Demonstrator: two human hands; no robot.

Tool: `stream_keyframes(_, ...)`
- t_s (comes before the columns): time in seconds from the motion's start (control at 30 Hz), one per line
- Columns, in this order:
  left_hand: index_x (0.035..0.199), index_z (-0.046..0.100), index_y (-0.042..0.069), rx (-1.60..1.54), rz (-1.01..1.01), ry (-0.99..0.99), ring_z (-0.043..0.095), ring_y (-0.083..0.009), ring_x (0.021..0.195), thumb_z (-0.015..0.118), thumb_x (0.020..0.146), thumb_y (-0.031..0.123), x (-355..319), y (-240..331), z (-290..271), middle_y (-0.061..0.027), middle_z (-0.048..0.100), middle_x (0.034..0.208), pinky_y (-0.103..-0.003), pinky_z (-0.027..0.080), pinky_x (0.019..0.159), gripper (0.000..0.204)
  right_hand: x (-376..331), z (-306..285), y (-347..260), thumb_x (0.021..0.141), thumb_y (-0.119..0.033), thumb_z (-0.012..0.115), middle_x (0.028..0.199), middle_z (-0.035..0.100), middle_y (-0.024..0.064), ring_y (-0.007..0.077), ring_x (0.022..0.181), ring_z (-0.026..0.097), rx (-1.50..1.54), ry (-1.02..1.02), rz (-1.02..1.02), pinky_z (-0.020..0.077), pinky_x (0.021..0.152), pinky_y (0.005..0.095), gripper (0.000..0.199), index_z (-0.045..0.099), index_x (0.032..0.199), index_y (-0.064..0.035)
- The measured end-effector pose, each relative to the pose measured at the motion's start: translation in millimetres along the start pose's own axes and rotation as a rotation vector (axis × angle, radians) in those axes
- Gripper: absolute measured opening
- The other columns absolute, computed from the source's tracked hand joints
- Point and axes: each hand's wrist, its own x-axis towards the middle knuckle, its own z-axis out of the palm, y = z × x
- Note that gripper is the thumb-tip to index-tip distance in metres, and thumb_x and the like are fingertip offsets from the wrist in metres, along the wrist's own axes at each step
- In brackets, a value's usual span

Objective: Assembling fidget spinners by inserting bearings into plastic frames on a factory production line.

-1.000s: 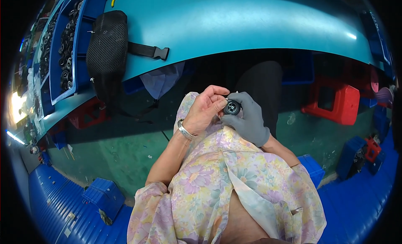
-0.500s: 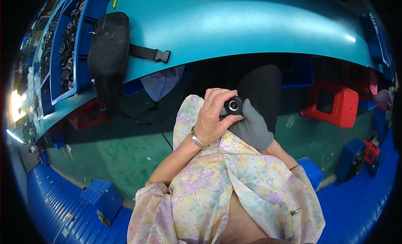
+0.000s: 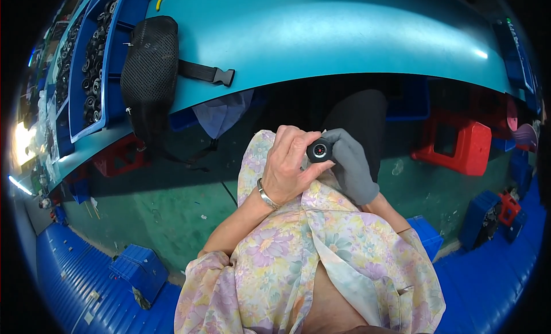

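The small round black wheel [image 3: 319,151] looks matt around a shiny silver ring [image 3: 319,156]. The grey cloth glove [image 3: 354,167] is matt, the silver hoop-shaped metal bracelet [image 3: 265,195] polished. The broad turquoise bench [image 3: 344,38] is smooth and glossy; the oblong black mesh bag [image 3: 150,64], far left, looks rough.

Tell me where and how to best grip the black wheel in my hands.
Probably by its round outer edge, from the left, thumb and finger on opposite sides. The black wheel faces the camera, so a rim grip leaves its centre uncovered; the gloved right hand occupies the right side. The bare left hand pinches it that way.
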Motion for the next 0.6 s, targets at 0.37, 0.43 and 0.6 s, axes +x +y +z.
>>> stream_keyframes(0.37,0.109,0.061,0.000,-0.047,-0.009,-0.013,0.056,-0.0294,0.085,0.087,0.062,0.016,-8.9,-7.1,11.8,-0.0128,0.059,0.093,-0.036,0.048,0.071,0.056,1.6,3.2,-3.6,0.096,-0.015,0.053,0.079,0.054,-0.0034,0.0021,0.073,0.046,-0.039,0.115,0.072,0.0379,0.062,0.0212,0.015,0.059,0.087,-0.0042)
stream_keyframes(0.43,0.108,0.061,0.000,-0.062,-0.016,-0.017,0.056,-0.0295,0.086,0.087,0.062,0.016,-9.5,-8.6,13.1,-0.0130,0.059,0.093,-0.036,0.048,0.071,0.055,1.8,5.6,-7.6,0.095,-0.015,0.054,0.080,0.054,-0.0033,0.0026,0.073,0.046,-0.023,0.121,0.070,0.0387,0.064,0.0218,0.015,0.059,0.087,-0.0039)
stream_keyframes(0.6,0.109,0.060,0.000,-0.082,-0.035,-0.019,0.058,-0.0302,0.086,0.086,0.065,0.020,-12.0,-9.1,12.0,-0.0134,0.059,0.094,-0.037,0.049,0.072,0.054,0.1,1.1,-2.1,0.096,-0.016,0.054,0.084,0.056,-0.0022,0.0034,0.077,0.048,0.035,0.091,0.107,0.0402,0.068,0.0218,0.015,0.060,0.090,-0.0033)
